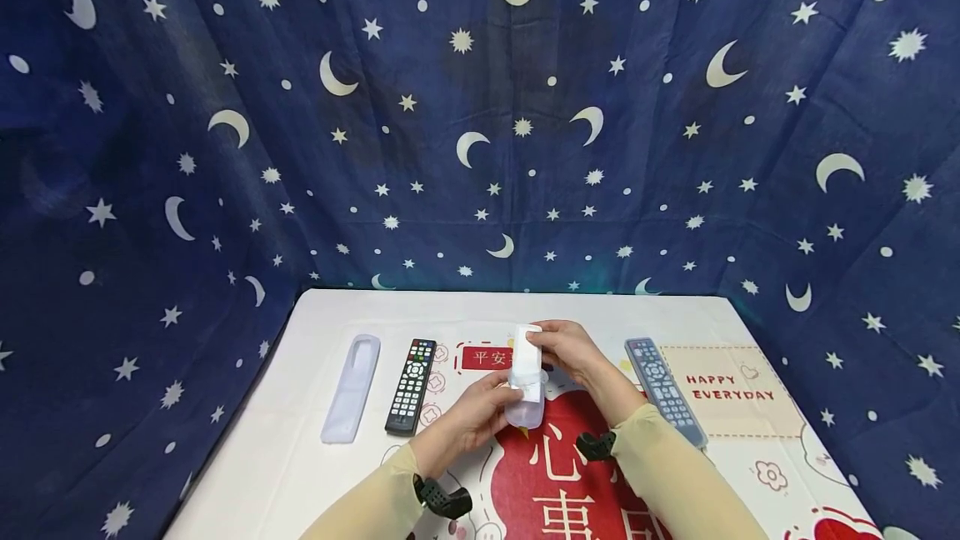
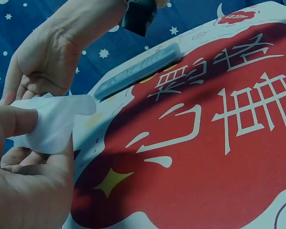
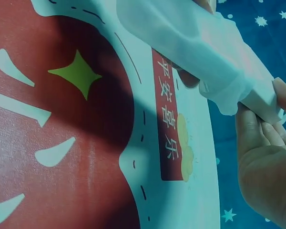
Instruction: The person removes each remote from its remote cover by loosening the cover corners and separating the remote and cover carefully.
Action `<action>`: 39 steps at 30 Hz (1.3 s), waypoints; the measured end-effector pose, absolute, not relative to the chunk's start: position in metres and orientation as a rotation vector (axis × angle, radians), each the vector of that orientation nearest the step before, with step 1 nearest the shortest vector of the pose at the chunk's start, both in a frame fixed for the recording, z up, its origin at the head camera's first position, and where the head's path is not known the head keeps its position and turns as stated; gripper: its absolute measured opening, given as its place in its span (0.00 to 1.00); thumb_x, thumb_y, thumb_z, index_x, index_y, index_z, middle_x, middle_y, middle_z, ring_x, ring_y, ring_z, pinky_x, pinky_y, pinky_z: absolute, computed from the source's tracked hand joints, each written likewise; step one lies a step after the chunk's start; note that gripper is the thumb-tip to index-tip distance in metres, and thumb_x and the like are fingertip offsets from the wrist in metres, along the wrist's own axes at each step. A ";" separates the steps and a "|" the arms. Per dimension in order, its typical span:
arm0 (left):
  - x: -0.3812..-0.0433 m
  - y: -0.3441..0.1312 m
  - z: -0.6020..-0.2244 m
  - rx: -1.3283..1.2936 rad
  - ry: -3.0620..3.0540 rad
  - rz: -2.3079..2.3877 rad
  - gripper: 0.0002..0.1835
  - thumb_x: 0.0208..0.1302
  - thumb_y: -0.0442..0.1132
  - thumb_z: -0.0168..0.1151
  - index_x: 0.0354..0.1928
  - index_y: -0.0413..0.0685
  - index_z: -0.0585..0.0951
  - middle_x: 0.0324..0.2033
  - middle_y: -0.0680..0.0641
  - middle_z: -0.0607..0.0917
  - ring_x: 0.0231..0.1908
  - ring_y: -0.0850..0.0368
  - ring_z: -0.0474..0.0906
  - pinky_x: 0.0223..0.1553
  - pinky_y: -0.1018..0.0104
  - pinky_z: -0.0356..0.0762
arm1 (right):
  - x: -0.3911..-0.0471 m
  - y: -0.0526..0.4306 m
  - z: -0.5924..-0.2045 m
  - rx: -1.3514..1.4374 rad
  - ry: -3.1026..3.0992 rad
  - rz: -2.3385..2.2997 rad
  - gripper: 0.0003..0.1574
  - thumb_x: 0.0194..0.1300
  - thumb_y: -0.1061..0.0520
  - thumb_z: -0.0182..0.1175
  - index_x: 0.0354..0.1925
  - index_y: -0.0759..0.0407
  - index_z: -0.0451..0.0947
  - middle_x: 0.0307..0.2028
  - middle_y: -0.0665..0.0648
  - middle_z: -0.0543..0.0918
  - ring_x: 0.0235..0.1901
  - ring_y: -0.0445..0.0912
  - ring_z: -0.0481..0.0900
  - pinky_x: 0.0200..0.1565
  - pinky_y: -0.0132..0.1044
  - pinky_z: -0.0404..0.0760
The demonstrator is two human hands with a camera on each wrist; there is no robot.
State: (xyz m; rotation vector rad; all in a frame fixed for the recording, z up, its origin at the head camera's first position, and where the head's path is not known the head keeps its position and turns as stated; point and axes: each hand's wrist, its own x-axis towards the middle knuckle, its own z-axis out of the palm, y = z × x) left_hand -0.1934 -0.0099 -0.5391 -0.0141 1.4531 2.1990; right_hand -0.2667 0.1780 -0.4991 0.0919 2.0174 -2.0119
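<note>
A white bar shaped like a remote control [image 1: 528, 347] sits partly inside a translucent soft remote cover [image 1: 525, 415] above the middle of the table. My left hand [image 1: 474, 415] pinches the cover with the bar in it, thumb on top, as the left wrist view shows on the cover [image 2: 52, 126]. With fingers and thumb, my right hand [image 1: 567, 350] holds the bar's bare far end. In the right wrist view the cover's bunched edge [image 3: 229, 95] lies just short of the right fingers [image 3: 252, 129]. No buttons show on the bar.
Left of the hands lie an empty translucent cover [image 1: 351, 390] and a black remote control [image 1: 411, 387]. To the right is a remote in a bluish cover [image 1: 665, 392]. A printed cloth [image 1: 780, 457] covers the table; a dark blue star-and-moon curtain [image 1: 480, 148] stands behind.
</note>
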 end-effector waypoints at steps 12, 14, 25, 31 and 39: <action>-0.199 -0.011 -0.534 0.018 1.414 2.157 0.25 0.73 0.30 0.55 0.69 0.29 0.68 0.50 0.39 0.83 0.49 0.51 0.83 0.52 0.59 0.83 | -0.268 0.180 -0.495 0.022 1.924 -2.027 0.32 0.69 0.59 0.65 0.65 0.75 0.70 0.52 0.66 0.83 0.43 0.48 0.86 0.48 0.42 0.86; -0.199 -0.010 -0.533 0.009 1.433 2.147 0.22 0.75 0.32 0.55 0.64 0.26 0.71 0.48 0.40 0.85 0.48 0.52 0.84 0.52 0.61 0.83 | -0.267 0.183 -0.493 0.009 1.885 -2.039 0.32 0.69 0.61 0.64 0.66 0.74 0.69 0.53 0.66 0.83 0.44 0.49 0.86 0.50 0.43 0.86; -0.194 -0.007 -0.538 0.066 1.487 2.129 0.27 0.71 0.28 0.58 0.70 0.32 0.66 0.50 0.40 0.84 0.46 0.52 0.84 0.49 0.62 0.84 | -0.265 0.185 -0.498 -0.005 1.911 -2.024 0.31 0.68 0.66 0.63 0.65 0.77 0.69 0.51 0.65 0.84 0.42 0.47 0.85 0.43 0.37 0.86; -0.196 -0.014 -0.537 0.185 1.470 2.075 0.35 0.64 0.22 0.59 0.74 0.34 0.63 0.57 0.38 0.82 0.53 0.49 0.82 0.53 0.60 0.82 | -0.266 0.184 -0.498 0.037 1.931 -2.028 0.30 0.68 0.65 0.63 0.65 0.77 0.70 0.50 0.65 0.84 0.41 0.47 0.85 0.45 0.39 0.86; -0.193 -0.016 -0.539 0.229 1.428 2.086 0.43 0.62 0.19 0.55 0.79 0.42 0.56 0.57 0.38 0.82 0.52 0.50 0.82 0.53 0.60 0.82 | -0.269 0.180 -0.496 0.098 1.923 -2.082 0.27 0.67 0.68 0.63 0.63 0.76 0.72 0.47 0.63 0.85 0.40 0.46 0.86 0.44 0.37 0.87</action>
